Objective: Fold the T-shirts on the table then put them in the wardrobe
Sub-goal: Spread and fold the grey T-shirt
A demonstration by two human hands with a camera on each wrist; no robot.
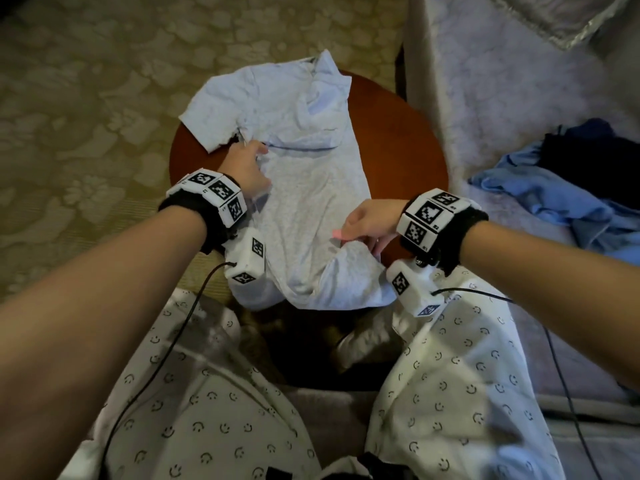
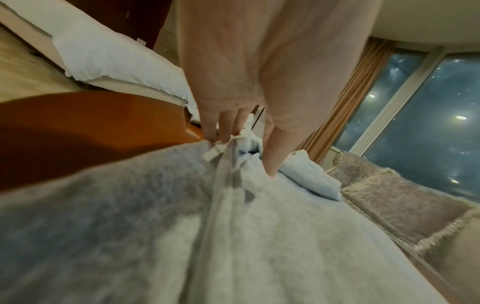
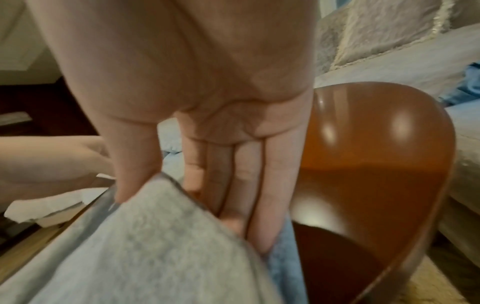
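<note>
A light grey-blue T-shirt lies spread lengthwise on the round red-brown table, collar far, hem hanging over the near edge. My left hand pinches a ridge of fabric at the shirt's left side, just below the sleeve. In the left wrist view the fingers gather that fold of the T-shirt while the thumb presses down beside it. My right hand pinches the shirt's right edge near the hem. In the right wrist view the thumb lies on top of the cloth with the fingers underneath.
A blue garment and a dark one lie crumpled on the grey fuzzy seat to the right of the table. Patterned carpet lies to the left. My knees in smiley-print trousers sit close to the near table edge.
</note>
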